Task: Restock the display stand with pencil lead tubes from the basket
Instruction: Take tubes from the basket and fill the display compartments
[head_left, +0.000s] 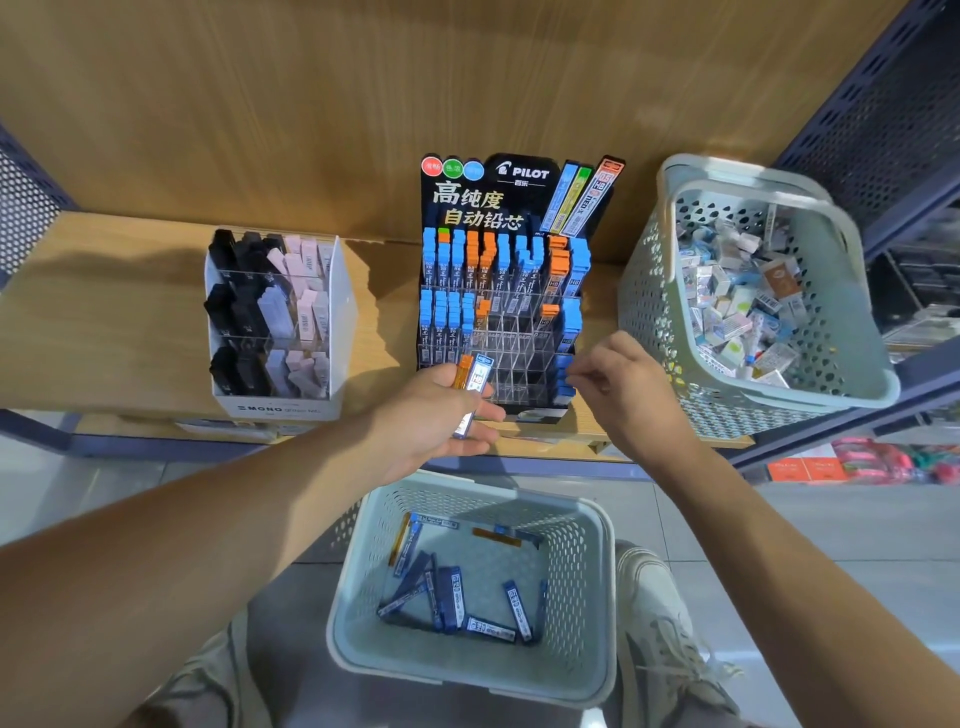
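The black Pilot display stand (511, 291) stands on the wooden shelf, its upper rows filled with blue and orange lead tubes and many clear slots bare in the middle and lower rows. My left hand (441, 421) holds a few lead tubes (475, 387), blue and orange, just in front of the stand's lower left. My right hand (618, 379) is at the lower right slots, its fingertips pinching a blue tube (563, 382) there. Below, the pale basket (470, 670) on the floor holds several loose blue and orange tubes (452, 597).
A white Mono eraser box (280, 410) stands left of the stand. A second pale basket (654, 312) full of small packs sits on the shelf at the right. Dark perforated shelf uprights (883, 104) rise at the right. My knees flank the floor basket.
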